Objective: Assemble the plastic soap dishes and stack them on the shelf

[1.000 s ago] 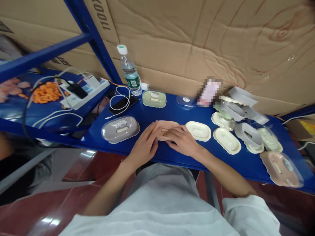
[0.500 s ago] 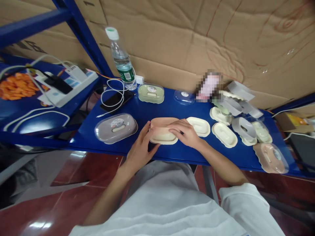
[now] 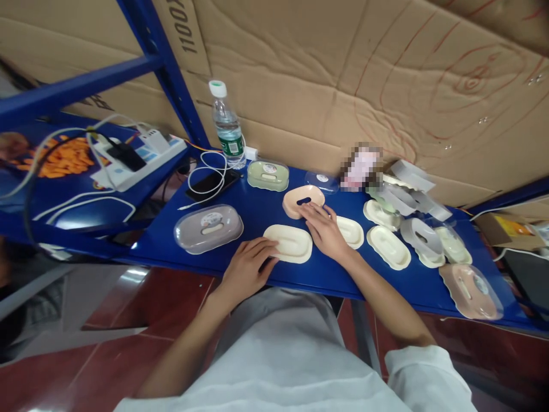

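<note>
A cream oval tray [image 3: 294, 245] lies on the blue table [image 3: 253, 217] in front of me, and the fingers of my left hand [image 3: 251, 266] rest on its left end. My right hand [image 3: 323, 229] holds a peach oval ring [image 3: 294, 200] with a dark opening, behind the tray. Beside that hand, partly hidden, lies another cream tray [image 3: 351, 232]. To the left is a grey box with a clear lid [image 3: 209, 229]; a green box [image 3: 268, 175] stands farther back.
A water bottle [image 3: 230, 134], a phone [image 3: 206, 187] and a white cable are at the back left. Several trays and grey rings [image 3: 422, 239] cluster at the right, with a peach box [image 3: 469, 290]. Orange pieces [image 3: 68, 157] and a power strip [image 3: 141, 166] are far left.
The peach ring has come off the cream tray and moved up and back with my right hand. My left hand stays at the tray. The camera view has shifted slightly.
</note>
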{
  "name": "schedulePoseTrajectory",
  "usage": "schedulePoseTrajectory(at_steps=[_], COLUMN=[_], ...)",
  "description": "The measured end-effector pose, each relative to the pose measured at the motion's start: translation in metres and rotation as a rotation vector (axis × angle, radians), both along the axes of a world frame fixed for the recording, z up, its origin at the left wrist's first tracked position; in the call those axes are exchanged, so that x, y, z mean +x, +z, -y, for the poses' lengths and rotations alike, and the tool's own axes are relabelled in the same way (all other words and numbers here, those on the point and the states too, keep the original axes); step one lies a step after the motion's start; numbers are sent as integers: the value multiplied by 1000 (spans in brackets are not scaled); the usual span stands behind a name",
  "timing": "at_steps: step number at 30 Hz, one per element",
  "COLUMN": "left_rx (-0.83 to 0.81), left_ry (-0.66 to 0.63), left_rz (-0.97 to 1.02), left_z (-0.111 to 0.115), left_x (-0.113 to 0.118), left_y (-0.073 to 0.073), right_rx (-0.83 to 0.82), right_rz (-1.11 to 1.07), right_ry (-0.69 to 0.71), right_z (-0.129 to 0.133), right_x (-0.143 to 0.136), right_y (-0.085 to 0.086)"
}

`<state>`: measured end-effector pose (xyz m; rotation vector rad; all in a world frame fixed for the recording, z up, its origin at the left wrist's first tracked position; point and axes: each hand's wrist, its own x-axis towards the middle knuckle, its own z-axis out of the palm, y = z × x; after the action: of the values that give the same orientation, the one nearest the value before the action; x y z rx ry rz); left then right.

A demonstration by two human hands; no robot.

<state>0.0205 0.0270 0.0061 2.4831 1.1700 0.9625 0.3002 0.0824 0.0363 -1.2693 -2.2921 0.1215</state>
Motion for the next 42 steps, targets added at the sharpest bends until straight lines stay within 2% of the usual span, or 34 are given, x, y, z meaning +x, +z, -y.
schedulePoseTrajectory(at_steps=[3, 9, 14, 19, 23, 28, 31, 34, 38, 40, 42], left_rx=[36, 91, 117, 170, 184, 139, 87, 84, 83, 95, 103], left_ry=[71, 218, 211, 175, 82, 212, 228, 241, 251, 201, 160], left_rz=[2, -3, -48, -56, -72, -29, -17, 69, 92, 57, 40], left_z=[0, 1, 1, 0, 1, -1, -2, -2, -4, -5, -7], left_x=[4, 6, 5, 6, 4, 7, 10, 10, 6, 3, 2], left_y=[-1, -5, -5, -4, -4, -6, -8, -8, -10, -14, -18], right_rx=[-18, -67, -71, -34, 17, -6, -76, -51, -67, -70, -63], right_rz=[52, 143, 76, 112, 93, 134, 131, 31, 23, 98, 164], right_ry=[60, 63, 268, 278, 183, -125, -187, -75, 259, 317, 309], right_z=[5, 7, 17, 25, 21, -2, -14, -10, 15, 24, 27], right_x=[-2, -6, -18, -29, -21, 4, 12, 7, -9, -17, -23], right_y=[3, 2, 10, 9, 11, 8, 8, 13, 12, 8, 4])
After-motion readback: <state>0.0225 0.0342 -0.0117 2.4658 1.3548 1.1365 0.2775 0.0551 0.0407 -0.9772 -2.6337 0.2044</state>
